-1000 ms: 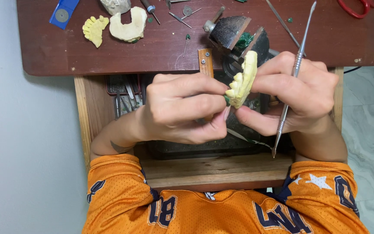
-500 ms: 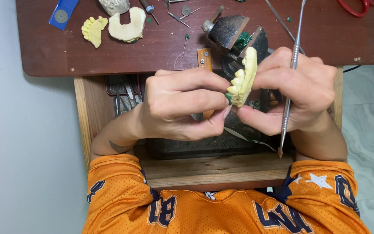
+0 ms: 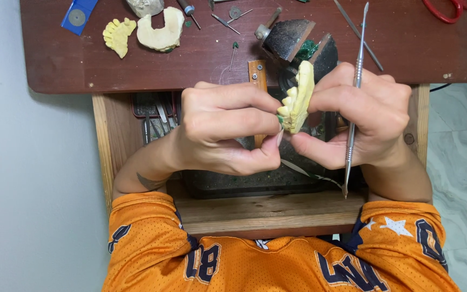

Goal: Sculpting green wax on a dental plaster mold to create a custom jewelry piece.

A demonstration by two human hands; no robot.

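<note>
A pale yellow plaster cast of teeth (image 3: 298, 97) is held upright between both hands above an open drawer. My left hand (image 3: 222, 127) pinches its lower left edge with fingertips and thumb. My right hand (image 3: 360, 121) grips the cast's right side and also holds a long thin metal carving tool (image 3: 354, 92), which runs nearly vertical through the fingers with its tip pointing down. A bit of green material shows at the cast's lower edge.
On the dark red bench top (image 3: 82, 65) lie another yellow cast (image 3: 118, 35), a white cast (image 3: 162, 31), a blue tag (image 3: 78, 14), small burs, red scissors (image 3: 452, 10) and a dark block (image 3: 290, 39). The wooden drawer (image 3: 266, 208) holds metal tools.
The metal tool in my right hand has swung from slanted to nearly vertical. Both hands and the cast stay in almost the same place.
</note>
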